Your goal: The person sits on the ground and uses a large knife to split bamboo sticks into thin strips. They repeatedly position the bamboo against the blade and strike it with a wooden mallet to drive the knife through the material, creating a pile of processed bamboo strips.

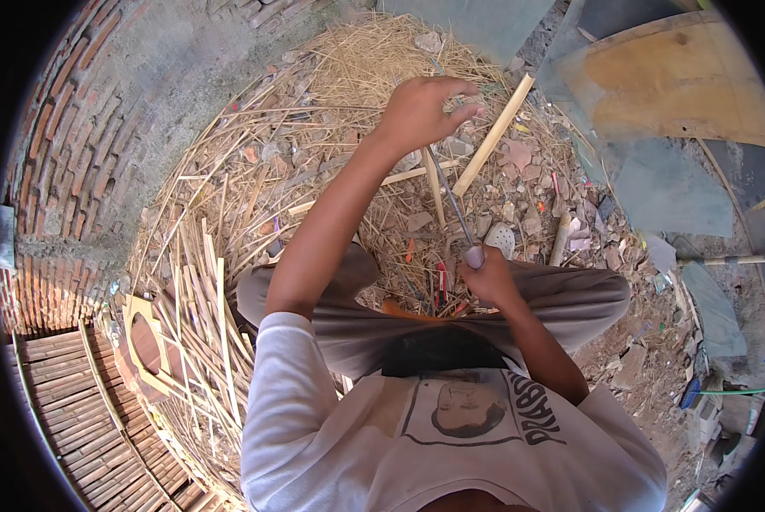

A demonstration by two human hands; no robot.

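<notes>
My right hand (490,278) is closed round the handle of a long knife (455,200), in front of my folded legs. Its narrow dark blade points up and away, its far end close under my left hand (425,111). That hand is raised with fingers and thumb curved apart, and I see nothing between them. A split piece of pale bamboo (495,136) slants just right of its fingertips, apart from them. Alongside the blade stands a thinner bamboo strip (433,188), its top near my left wrist; whether they touch I cannot tell.
Many cut bamboo strips (216,316) are heaped left of my legs. Shavings, stones and brick bits cover the ground. A brick wall (75,145) curves along the left, above a bamboo slat panel (84,418). Flat sheets (672,77) and grey slabs (672,188) lie at the right.
</notes>
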